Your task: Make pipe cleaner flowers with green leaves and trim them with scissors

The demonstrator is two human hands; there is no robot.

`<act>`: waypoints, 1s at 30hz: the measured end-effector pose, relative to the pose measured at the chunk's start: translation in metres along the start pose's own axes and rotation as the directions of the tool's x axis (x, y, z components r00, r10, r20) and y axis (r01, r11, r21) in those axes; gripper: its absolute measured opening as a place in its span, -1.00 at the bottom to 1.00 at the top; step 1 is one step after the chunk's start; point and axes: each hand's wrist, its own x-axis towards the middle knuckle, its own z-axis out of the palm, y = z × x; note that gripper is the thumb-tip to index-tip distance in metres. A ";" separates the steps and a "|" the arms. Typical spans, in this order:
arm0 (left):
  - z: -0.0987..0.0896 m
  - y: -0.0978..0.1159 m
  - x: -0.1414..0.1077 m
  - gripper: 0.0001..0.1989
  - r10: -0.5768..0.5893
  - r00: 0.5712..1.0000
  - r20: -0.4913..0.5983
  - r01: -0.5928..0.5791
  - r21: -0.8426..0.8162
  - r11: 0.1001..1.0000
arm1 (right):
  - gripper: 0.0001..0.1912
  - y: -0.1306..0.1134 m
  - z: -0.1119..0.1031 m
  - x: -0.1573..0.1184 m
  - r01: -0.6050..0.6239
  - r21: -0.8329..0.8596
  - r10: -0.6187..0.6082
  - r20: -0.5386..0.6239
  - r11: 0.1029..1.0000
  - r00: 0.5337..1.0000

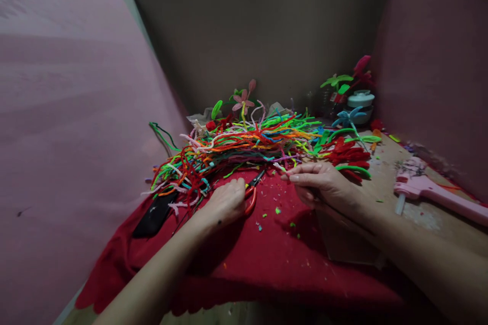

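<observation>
My left hand (227,198) is curled closed over the red cloth, with its fingertips turned away from view. Right beside its knuckles are scissors (250,202) with orange-red handles, their dark blades pointing up and right. Whether the hand grips them I cannot tell. My right hand (320,183) pinches thumb and forefinger together; what sits between the fingertips is too small to make out. A short whitish pipe cleaner end (279,166) shows just beyond those fingertips. Behind both hands lies a big heap of multicoloured pipe cleaners (244,139).
A black phone (154,217) lies at left. On the right are red fuzzy petals (348,155), a pink glue gun (438,193) and a brown board (385,162). Finished fuzzy flowers (243,102) and a pale blue lidded jar (361,101) stand behind. Trimmed scraps (277,210) dot the red cloth (267,259).
</observation>
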 end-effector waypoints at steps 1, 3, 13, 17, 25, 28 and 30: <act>0.001 -0.003 -0.001 -0.79 -0.038 0.999 0.029 0.040 -0.062 0.997 | -0.83 0.001 -0.001 0.001 0.011 0.019 -0.011 -0.006 1.000 1.000; 0.001 -0.009 -0.007 -0.79 -0.100 0.993 0.064 0.112 -0.214 0.970 | -0.83 0.001 -0.001 0.001 0.032 0.030 -0.031 -0.025 0.999 0.999; -0.006 0.009 -0.062 -0.57 0.196 0.923 -0.330 -0.218 -0.032 0.975 | -0.90 0.003 0.000 0.003 0.066 0.045 -0.065 -0.026 0.997 0.998; -0.011 0.024 -0.067 -0.54 0.293 0.891 -0.347 -0.169 0.345 0.923 | -0.91 0.001 0.000 0.002 0.053 0.063 -0.053 0.000 0.997 0.999; -0.018 0.037 -0.063 -0.54 0.287 0.902 -0.324 -0.076 0.534 0.842 | -0.92 -0.001 0.004 -0.001 0.025 0.071 -0.024 -0.014 0.997 1.000; -0.016 0.037 -0.061 -0.53 0.273 0.909 -0.314 -0.064 0.541 0.838 | -0.92 -0.001 0.004 -0.001 0.030 0.051 -0.029 -0.023 0.998 0.999; -0.015 0.038 -0.061 -0.53 0.260 0.915 -0.307 -0.053 0.548 0.835 | -0.92 -0.001 0.004 -0.001 0.029 0.047 -0.028 -0.024 0.998 0.999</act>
